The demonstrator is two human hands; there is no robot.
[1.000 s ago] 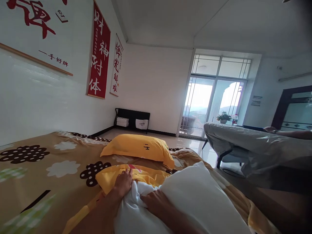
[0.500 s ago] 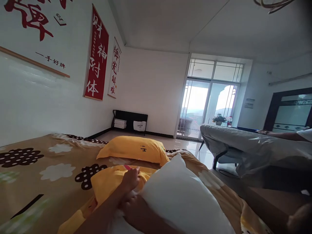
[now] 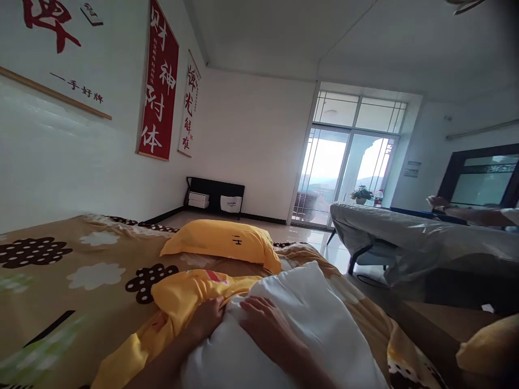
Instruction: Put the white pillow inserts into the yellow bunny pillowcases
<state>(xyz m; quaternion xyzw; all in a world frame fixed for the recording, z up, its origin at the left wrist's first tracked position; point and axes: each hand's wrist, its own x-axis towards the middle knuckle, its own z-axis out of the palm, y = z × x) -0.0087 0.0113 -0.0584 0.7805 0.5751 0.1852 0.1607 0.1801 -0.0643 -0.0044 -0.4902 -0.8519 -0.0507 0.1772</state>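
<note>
**Pillow meets its yellow case on the bed**

Your left hand (image 3: pixel 206 320) grips the mouth of the soft yellow pillowcase (image 3: pixel 184 294), fingers closed on the cloth, while your right hand (image 3: pixel 265 324) lies flat, fingers spread, on the plump white pillow (image 3: pixel 316 313). Both sit on the flower-print bed (image 3: pixel 81 281). Judging from this, stuffing is under way; next, the corners need feeding in.

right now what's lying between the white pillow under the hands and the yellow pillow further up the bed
In the head view, a loose yellow pillowcase lies crumpled between the white pillow and the yellow pillow. The left hand rests at its edge; behind it shows flowered bedsheet.
</note>
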